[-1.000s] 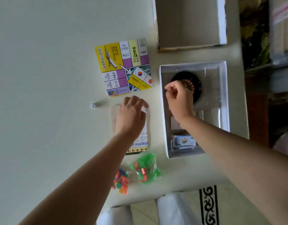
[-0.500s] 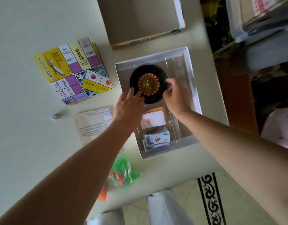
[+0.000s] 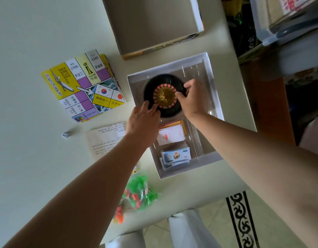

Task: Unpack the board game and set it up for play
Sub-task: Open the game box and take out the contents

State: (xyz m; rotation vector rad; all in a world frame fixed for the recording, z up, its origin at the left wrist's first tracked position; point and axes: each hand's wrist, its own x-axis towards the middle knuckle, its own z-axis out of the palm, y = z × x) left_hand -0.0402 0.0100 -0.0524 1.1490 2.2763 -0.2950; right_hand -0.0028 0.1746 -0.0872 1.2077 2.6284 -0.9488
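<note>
**Both hands on the roulette wheel in the tray**

The roulette wheel sits at the far end of the open box tray on the counter. The right grip pinches the wheel's right rim between thumb and curled fingers. The left grip lays nearly straight fingers on its near-left rim. Cards and paper money lie nearer in the tray. The folded board lies to the tray's left.

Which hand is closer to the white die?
Left. The left hand touches the left rim of the roulette wheel, right of the die; the right hand pinches its right side, farther off.
</note>
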